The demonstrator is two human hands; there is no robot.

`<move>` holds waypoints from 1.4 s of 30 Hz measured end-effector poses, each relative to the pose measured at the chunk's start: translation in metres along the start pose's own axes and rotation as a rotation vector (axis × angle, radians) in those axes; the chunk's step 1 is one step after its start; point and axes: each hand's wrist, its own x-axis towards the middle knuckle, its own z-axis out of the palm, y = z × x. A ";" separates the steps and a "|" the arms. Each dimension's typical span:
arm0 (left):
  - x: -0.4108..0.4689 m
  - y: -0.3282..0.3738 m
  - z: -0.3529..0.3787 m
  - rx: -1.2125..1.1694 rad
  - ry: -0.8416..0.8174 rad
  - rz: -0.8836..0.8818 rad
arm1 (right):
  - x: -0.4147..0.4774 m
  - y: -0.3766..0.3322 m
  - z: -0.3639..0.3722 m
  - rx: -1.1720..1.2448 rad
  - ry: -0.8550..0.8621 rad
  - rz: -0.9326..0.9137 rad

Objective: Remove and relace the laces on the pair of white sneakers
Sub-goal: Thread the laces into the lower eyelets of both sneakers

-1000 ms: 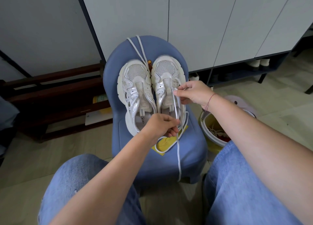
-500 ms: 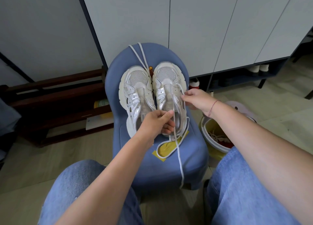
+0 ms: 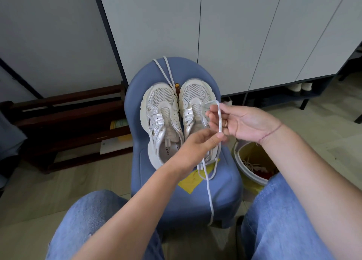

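The pair of white sneakers (image 3: 162, 112) sits side by side mid-seat on the blue chair (image 3: 186, 201), toes toward its back edge, while the left hand (image 3: 195, 148) pinches the white lace (image 3: 219, 118) and the right hand (image 3: 246, 122), palm up and relaxed, carries its loop draped over the fingers.

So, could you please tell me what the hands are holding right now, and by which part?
The left hand pinches the white lace partway along its length; a loop of it drapes over the open fingers of the right hand.
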 end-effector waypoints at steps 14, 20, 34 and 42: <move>-0.004 0.007 -0.015 0.036 0.158 0.008 | 0.005 0.027 0.016 -0.977 0.240 -0.213; -0.007 0.013 -0.021 0.048 0.198 0.004 | 0.007 0.025 0.015 -1.144 0.137 -0.243; -0.014 0.019 -0.029 0.066 0.228 -0.003 | 0.009 0.008 -0.004 -1.010 0.370 -0.453; -0.016 0.022 -0.032 0.062 0.233 0.003 | 0.013 0.006 0.001 -1.067 0.475 -0.544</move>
